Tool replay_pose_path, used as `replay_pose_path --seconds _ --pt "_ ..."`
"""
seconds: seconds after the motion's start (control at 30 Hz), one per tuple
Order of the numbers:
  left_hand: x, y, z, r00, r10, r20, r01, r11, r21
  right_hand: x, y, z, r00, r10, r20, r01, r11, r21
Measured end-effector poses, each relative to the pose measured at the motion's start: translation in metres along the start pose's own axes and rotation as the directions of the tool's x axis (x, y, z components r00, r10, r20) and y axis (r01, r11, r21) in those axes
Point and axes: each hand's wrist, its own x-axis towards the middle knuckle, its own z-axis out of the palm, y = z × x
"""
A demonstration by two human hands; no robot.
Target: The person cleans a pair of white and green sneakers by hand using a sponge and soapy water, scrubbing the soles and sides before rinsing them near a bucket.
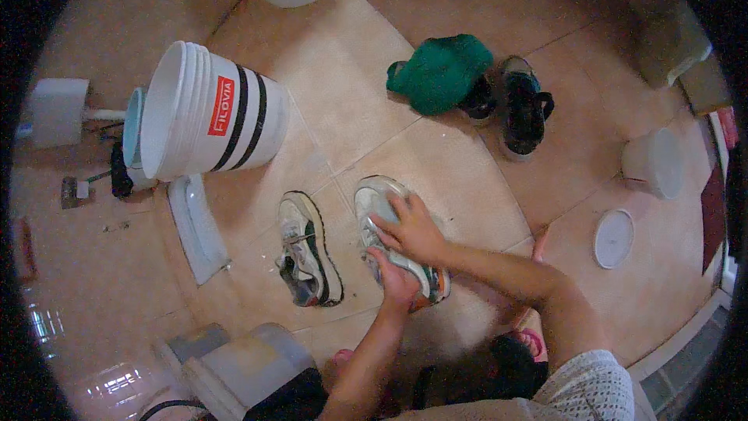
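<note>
A white sneaker with green and orange parts [368,193] is on or just above the tiled floor before me. My left hand [397,280] grips it by its ankle opening, with the fingers partly hidden inside or behind the shoe. Across the top of its toe lies my right hand [412,231], fingers spread, on what looks like a pale cloth or wipe [383,207]; whether the fingers pinch it I cannot tell. The matching sneaker [304,251], pale with a dark green side and laces, stands on the floor just left of it, untouched.
A large white plastic bucket [257,111] lies at the left, near a pale curved plastic piece [196,231]. Dark shoes [523,111] and a green cloth [447,73] are at the upper right. A small white tub [654,164] and a round lid [613,238] are farther right.
</note>
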Motion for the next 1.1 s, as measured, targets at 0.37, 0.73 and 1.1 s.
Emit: replay_pose_path --seconds 0.37,0.73,1.1 --pt "-0.003 0.01 -0.016 0.993 -0.1 -0.059 0.103 0.994 0.043 -0.058 -0.007 -0.024 1.0 -0.024 0.007 0.024 0.995 0.094" --pt "0.015 -0.005 -0.029 0.973 0.031 -0.229 0.061 0.921 0.384 0.081 0.049 0.014 0.964 0.26 0.046 -0.264 0.958 0.11" --pt "0.0 0.045 -0.018 0.883 -0.021 -0.469 0.273 0.835 0.478 -0.096 -0.033 -0.039 0.983 -0.16 0.089 0.104 0.887 0.451"
